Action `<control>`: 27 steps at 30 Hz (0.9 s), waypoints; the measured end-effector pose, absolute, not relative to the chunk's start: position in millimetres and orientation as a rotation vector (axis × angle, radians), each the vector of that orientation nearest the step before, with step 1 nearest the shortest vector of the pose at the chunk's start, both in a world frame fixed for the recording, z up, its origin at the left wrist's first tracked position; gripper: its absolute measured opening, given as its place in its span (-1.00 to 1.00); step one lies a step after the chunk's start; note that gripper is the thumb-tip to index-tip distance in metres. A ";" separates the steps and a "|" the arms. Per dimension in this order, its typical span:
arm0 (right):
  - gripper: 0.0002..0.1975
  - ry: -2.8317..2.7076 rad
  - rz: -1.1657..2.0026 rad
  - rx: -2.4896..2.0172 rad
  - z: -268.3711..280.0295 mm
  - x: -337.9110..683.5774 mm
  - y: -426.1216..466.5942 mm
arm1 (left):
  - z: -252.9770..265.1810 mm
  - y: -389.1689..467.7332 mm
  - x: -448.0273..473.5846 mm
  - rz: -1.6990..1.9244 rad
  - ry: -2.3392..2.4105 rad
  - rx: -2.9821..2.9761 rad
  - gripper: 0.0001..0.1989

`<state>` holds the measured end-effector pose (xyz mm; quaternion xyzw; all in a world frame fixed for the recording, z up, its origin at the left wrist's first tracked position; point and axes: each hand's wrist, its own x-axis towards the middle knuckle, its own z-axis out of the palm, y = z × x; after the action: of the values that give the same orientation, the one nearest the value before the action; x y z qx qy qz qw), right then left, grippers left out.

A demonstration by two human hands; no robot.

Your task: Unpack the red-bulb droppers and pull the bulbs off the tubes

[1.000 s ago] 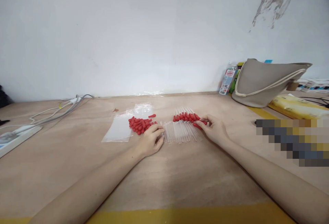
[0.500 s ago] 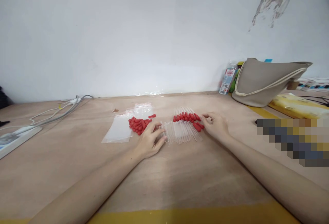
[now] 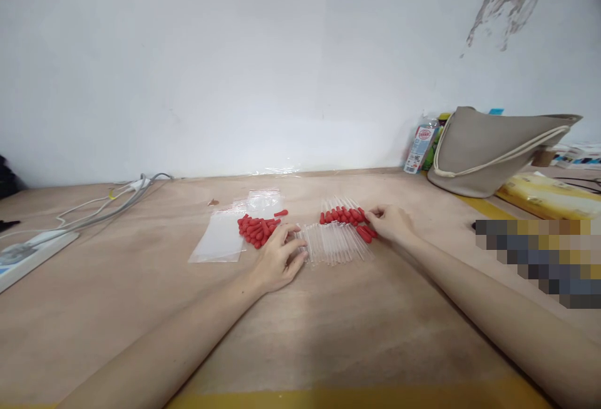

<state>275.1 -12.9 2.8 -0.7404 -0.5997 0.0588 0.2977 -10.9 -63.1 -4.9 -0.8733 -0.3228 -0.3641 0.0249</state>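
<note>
My left hand (image 3: 284, 258) rests on the table with its fingers curved and apart, its fingertips at the left edge of a row of clear thin dropper tubes (image 3: 331, 243). Behind that row, droppers with red bulbs (image 3: 345, 214) lie side by side, their clear tubes pointing towards the wall. My right hand (image 3: 392, 222) has its thumb and index finger closed at the bulb of the rightmost dropper. Two loose red bulbs (image 3: 365, 233) lie just below those fingers. A pile of red rubber bulbs (image 3: 253, 230) sits left of my left hand, with a single bulb (image 3: 281, 213) behind it.
Clear zip bags (image 3: 213, 243) lie left of the pile. A power strip (image 3: 42, 249) with cables is at the far left. At the right stand a bottle (image 3: 419, 149) and a grey bag (image 3: 493, 152), beside a yellow packet (image 3: 539, 199). A wall rises behind the table.
My right hand's fingertips have come in against the end of the red-bulbed row and closed there. My left hand stays beside the tubes. The whole view has shifted slightly.
</note>
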 end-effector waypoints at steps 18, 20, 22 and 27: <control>-0.89 -2.026 -0.066 -1.007 -1.2 230.1 -73.9 | 5.8 -66.2 -7.0 -0.938 -0.839 -2.414 -0.62; -0.89 -2.083 -0.116 -0.932 -3.6 225.0 -80.1 | 7.3 -67.2 -6.1 -0.890 -0.793 -2.409 -0.68; -0.90 -2.095 -0.129 -0.908 -4.8 223.0 -81.8 | 7.2 -67.6 -5.8 -0.851 -0.771 -2.415 -0.75; -0.87 -2.122 -0.152 -0.934 -4.1 218.0 -80.9 | 2.2 -67.6 -4.4 -0.799 -0.769 -2.421 -0.84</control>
<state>218.0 -80.9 -4.1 -0.3688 -0.8379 -0.0601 0.3979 -4.4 -67.6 2.2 -0.8833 -0.2805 -0.2915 0.2369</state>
